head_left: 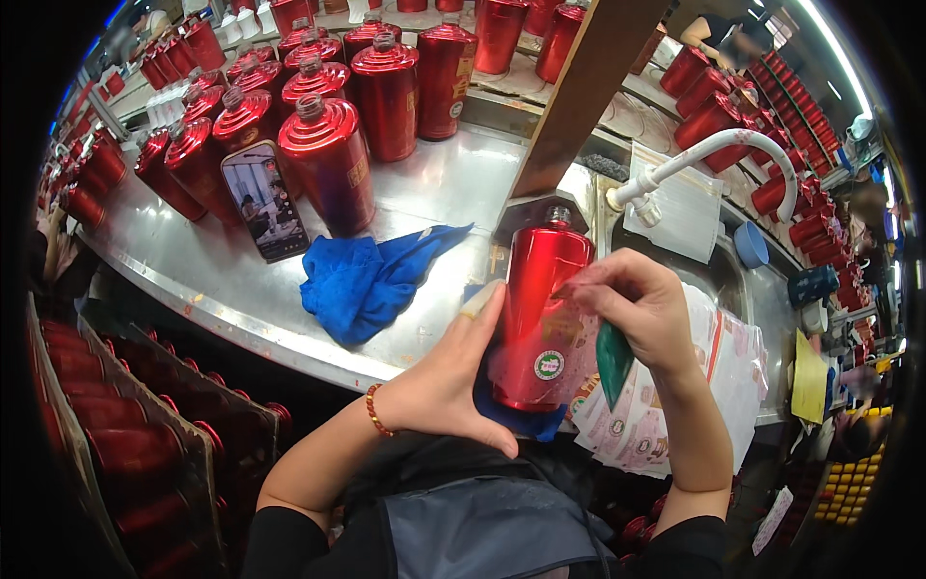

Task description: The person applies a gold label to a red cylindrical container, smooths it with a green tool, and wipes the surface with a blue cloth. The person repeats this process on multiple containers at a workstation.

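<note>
A glossy red bottle (540, 275) with a clear glass neck lies in front of me on a folded blue cloth (540, 425). A thin see-through film (516, 357) with a round green-and-white emblem (549, 364) covers its lower part. My left hand (453, 372) rests along the bottle's left side, fingers straight and thumb spread; a pale wrap covers one finger. Over the bottle's right side, my right hand (637, 299) is closed, its fingertips pinched near the film's upper edge. A flat green pointed scraper (612, 357) sticks out beneath those fingers.
Left of the bottle lies a crumpled blue cloth (362, 285). A phone (264, 203) leans against upright red bottles (328, 159). Printed transfer sheets (641, 429) lie at right, below a sink with a white tap (714, 150). A wooden post (579, 96) rises behind. Crates of red bottles (125, 444) stand lower left.
</note>
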